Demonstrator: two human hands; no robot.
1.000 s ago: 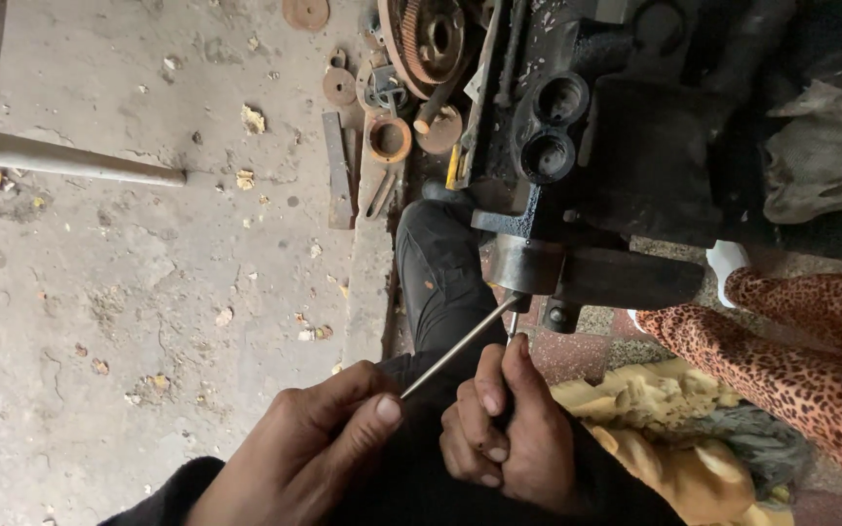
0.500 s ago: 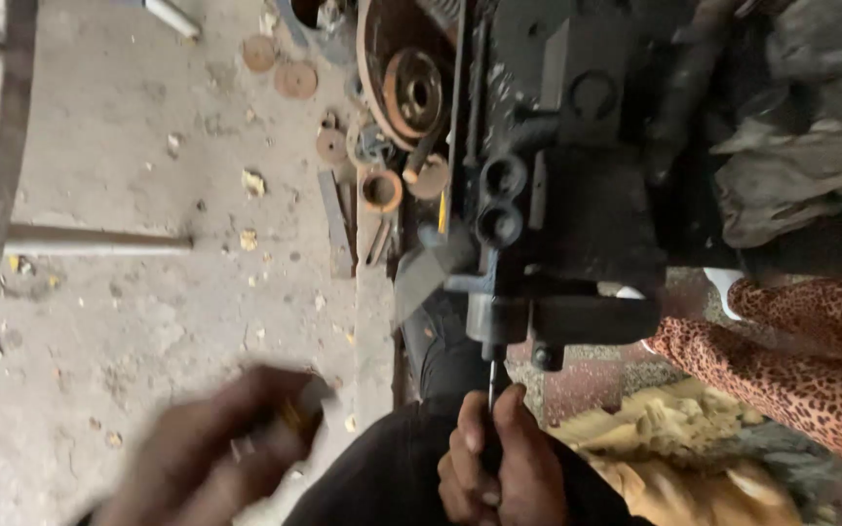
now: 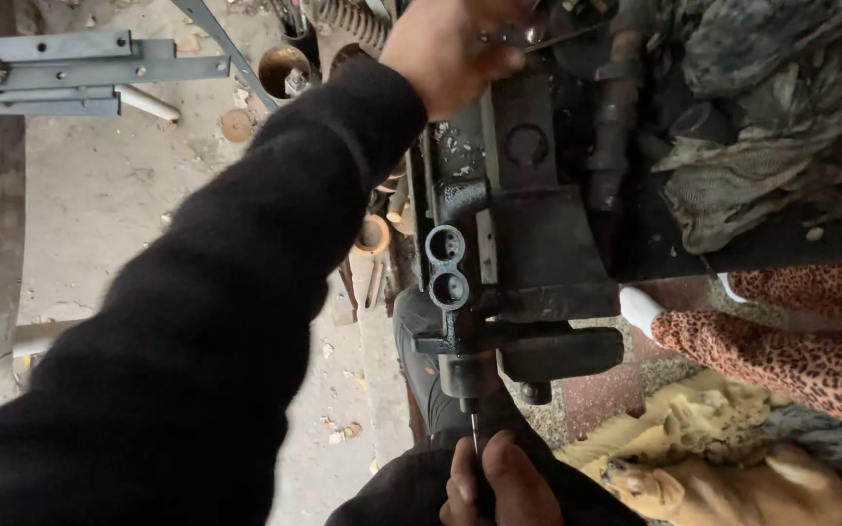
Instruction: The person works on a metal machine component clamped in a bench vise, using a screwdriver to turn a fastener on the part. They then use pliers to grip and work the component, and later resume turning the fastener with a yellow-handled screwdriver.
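A black cast-metal housing with two round bores stands in the middle of the head view. My right hand sits at the bottom edge, fingers closed round a thin steel pin that runs up into the housing's lower end. My left arm in a black sleeve stretches diagonally across the view. My left hand is at the top of the housing, closed on a thin metal rod that sticks out to the right.
A grey metal angle frame and a pipe lie top left on the concrete floor. Rusty round parts sit near the housing. A grey rag, leopard-patterned cloth and yellow cloth fill the right side.
My left hand left its place beside the right hand, swung out left, then reached up to the top of the housing with the rod. The right hand stayed on the pin.
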